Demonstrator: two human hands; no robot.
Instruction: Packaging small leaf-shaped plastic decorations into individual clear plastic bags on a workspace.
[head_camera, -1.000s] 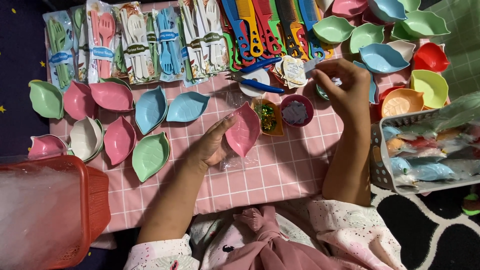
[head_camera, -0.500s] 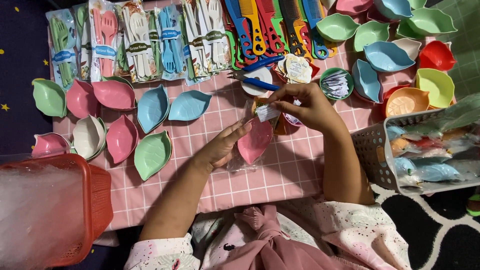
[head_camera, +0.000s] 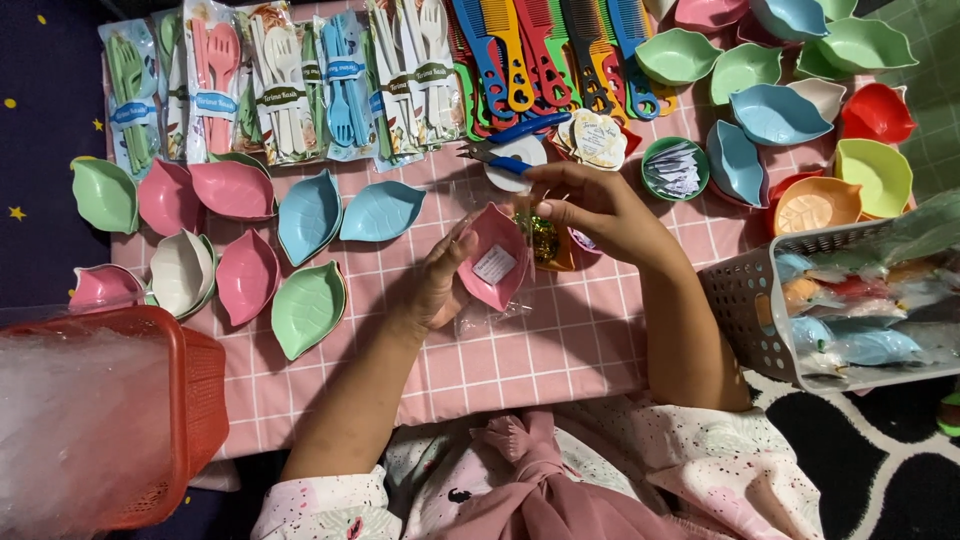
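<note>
My left hand (head_camera: 438, 282) holds a pink leaf-shaped dish (head_camera: 497, 255) tilted up, with a small white label on its inner face. My right hand (head_camera: 592, 208) hovers just right of the dish, fingertips pinched together near its top edge; what they pinch is too small to tell. A clear plastic wrapper (head_camera: 485, 313) lies under the dish on the pink checked cloth (head_camera: 520, 350). Behind the dish sits a small bowl with glittery gold bits (head_camera: 548, 242).
Leaf dishes in pink, blue, green and cream (head_camera: 310, 215) lie at left, more at top right (head_camera: 775, 115). Packed cutlery sets (head_camera: 280, 85), combs (head_camera: 540, 50), blue scissors (head_camera: 510, 150), a green bowl of paper slips (head_camera: 675, 168), a grey basket (head_camera: 760, 310) at right, a red basket (head_camera: 190, 400) at left.
My right hand came back from the green bowl at the far right to the pink dish. My left hand lifted and tilted the dish upward.
</note>
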